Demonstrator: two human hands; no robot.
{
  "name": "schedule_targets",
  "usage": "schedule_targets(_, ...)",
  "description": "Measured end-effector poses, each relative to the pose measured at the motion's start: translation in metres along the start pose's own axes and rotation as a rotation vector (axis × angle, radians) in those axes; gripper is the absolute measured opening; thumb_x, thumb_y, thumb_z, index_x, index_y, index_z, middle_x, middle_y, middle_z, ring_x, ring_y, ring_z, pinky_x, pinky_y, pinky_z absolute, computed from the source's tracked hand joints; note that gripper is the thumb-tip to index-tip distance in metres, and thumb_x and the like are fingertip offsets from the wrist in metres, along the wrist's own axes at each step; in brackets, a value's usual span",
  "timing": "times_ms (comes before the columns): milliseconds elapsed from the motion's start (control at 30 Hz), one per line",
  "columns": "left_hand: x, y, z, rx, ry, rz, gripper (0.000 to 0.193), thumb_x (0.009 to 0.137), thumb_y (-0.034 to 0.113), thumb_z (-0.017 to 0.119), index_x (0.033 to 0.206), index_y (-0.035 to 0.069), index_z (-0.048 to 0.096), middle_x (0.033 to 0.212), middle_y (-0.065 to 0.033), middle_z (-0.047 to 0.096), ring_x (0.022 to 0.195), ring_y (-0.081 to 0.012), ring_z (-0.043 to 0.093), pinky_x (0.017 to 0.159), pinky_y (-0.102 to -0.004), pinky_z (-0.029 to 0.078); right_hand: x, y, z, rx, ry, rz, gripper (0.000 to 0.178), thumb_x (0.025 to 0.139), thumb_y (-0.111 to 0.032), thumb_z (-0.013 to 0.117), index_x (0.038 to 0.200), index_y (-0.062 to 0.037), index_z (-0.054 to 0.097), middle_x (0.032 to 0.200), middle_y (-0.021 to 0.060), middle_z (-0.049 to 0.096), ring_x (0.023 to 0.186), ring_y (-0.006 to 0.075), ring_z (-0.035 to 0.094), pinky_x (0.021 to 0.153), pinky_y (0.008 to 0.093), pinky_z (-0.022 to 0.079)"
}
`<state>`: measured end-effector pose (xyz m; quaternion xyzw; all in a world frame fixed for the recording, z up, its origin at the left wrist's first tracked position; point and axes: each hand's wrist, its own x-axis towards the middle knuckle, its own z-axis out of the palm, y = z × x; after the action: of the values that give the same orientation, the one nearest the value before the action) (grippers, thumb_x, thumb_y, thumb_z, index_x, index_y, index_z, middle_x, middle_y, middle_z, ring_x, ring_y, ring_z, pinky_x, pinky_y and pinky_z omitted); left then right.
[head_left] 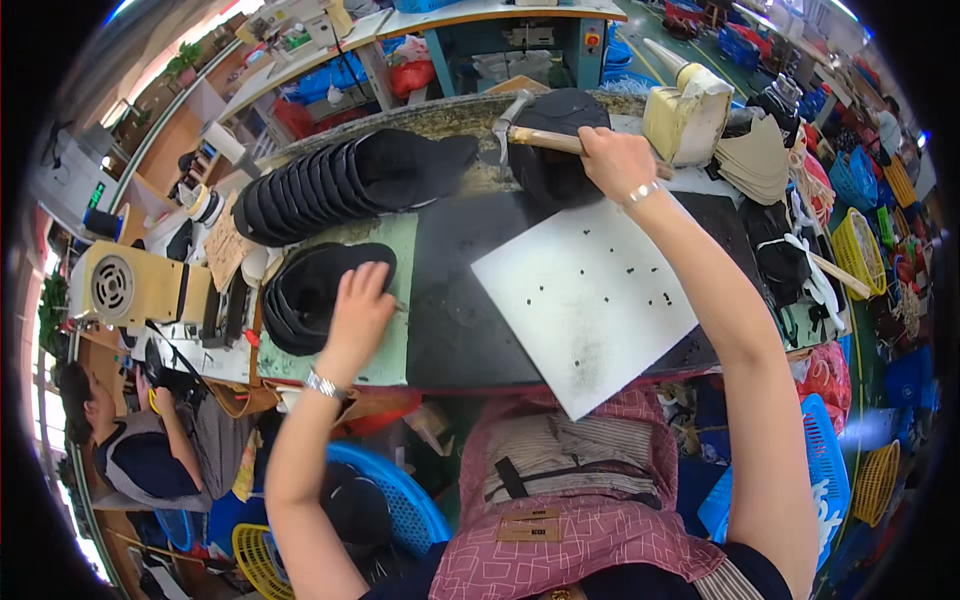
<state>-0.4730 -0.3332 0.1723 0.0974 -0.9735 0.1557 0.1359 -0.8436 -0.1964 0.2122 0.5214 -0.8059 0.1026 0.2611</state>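
My right hand (pixel 618 165) is closed round the wooden handle of a hammer (pixel 545 138). The hammer's metal head lies over a black shoe upper (pixel 560 105) at the back of the bench. Over on the left, my left hand (pixel 358 315) has its fingers stretched out against the right side of a short stack of nested black shoe uppers (pixel 290 310); its thumb is hidden. Behind that stack runs a longer row of nested black uppers (pixel 300 190). A white square board (pixel 560 300) dotted with small black bits lies tilted over a black mat (pixel 450 300).
A yellowish block (pixel 690 115) and grey-beige cut pieces (pixel 755 160) stand at the back right. On the left is a cream machine (pixel 140 285) with a round vent. A co-worker (pixel 150 450) sits lower left. Blue baskets (pixel 395 490) flank my lap.
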Motion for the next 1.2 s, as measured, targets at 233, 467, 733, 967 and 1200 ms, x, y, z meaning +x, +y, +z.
schedule_targets(233,0.041,0.093,-0.007,-2.710,-0.062,-0.453,0.027,0.082,0.014,0.060,0.106,0.004,0.053,0.126,-0.0056,0.044,0.112,-0.0189,0.045,0.089,-0.0345,0.038,-0.137,-0.038,-0.155,0.134,0.075,-0.113,0.045,0.056,-0.012,0.067,0.100,-0.0085,0.058,0.070,0.0048,0.058,0.056,0.0213,0.056,0.050,0.0328,0.042)
schedule_targets(467,0.111,0.125,0.004,-1.407,-0.221,-0.081,0.012,0.079,0.013,0.060,0.084,0.003,0.058,0.087,-0.0051,0.060,0.083,-0.0169,0.057,0.074,-0.0267,0.044,-0.231,-0.034,-0.156,0.578,-0.309,-0.078,0.035,0.058,-0.010,0.067,0.092,-0.0062,0.060,0.070,0.0080,0.057,0.057,0.0254,0.058,0.052,0.0340,0.046)
schedule_targets(733,0.073,0.144,-0.011,-1.856,-0.150,-0.611,0.009,0.088,0.009,0.049,0.092,0.001,0.051,0.092,-0.0105,0.061,0.084,-0.0140,0.060,0.069,-0.0231,0.049,-0.227,-0.009,-0.104,0.737,-0.546,0.236,0.023,0.077,-0.025,0.062,0.081,-0.0026,0.055,0.059,0.0161,0.054,0.056,0.0329,0.055,0.051,0.0399,0.041)
schedule_targets(967,0.040,0.170,-0.010,-1.860,-0.269,-0.710,0.011,0.089,0.007,0.048,0.097,-0.001,0.047,0.090,-0.0121,0.062,0.080,-0.0126,0.061,0.072,-0.0235,0.049,-0.230,0.001,-0.106,0.702,-0.633,0.285,0.030,0.080,-0.030,0.058,0.076,-0.0014,0.050,0.056,0.0179,0.051,0.056,0.0356,0.054,0.051,0.0419,0.040)
schedule_targets(1200,0.037,0.177,-0.010,-1.496,-0.151,-0.493,0.009,0.085,0.007,0.055,0.088,-0.001,0.053,0.077,-0.0087,0.066,0.072,-0.0133,0.064,0.063,-0.0240,0.050,-0.226,0.001,-0.107,0.614,-0.621,0.293,0.025,0.079,-0.024,0.060,0.078,-0.0005,0.053,0.058,0.0163,0.053,0.055,0.0306,0.056,0.051,0.0380,0.041)
